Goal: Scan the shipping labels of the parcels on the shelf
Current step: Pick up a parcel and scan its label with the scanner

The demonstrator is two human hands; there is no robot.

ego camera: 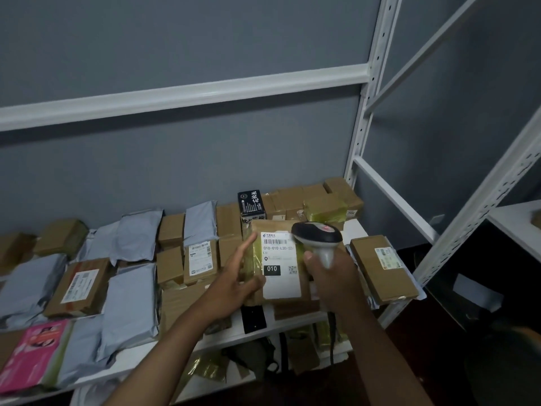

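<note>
So the right hand (329, 273) has its fingers wrapped around the handle of a barcode scanner (317, 237), and the scanner's dark head sits right over the top right corner of a shipping label (279, 265). That white label reads "010" in a black block and is stuck on a brown cardboard parcel (281, 259), which is tipped up toward the camera at the right end of the white shelf (140, 354). The left hand (237, 281) props the parcel from its left side, fingers straight along the edge and thumb under the lower corner, so more of a flat support than a real grab. Left of it the shelf is packed with grey mailer bags (130, 303) and more brown boxes (79, 287), plus a pink package (32, 353) at the near left. A black carton (251, 205) stands at the far side by the wall.
</note>
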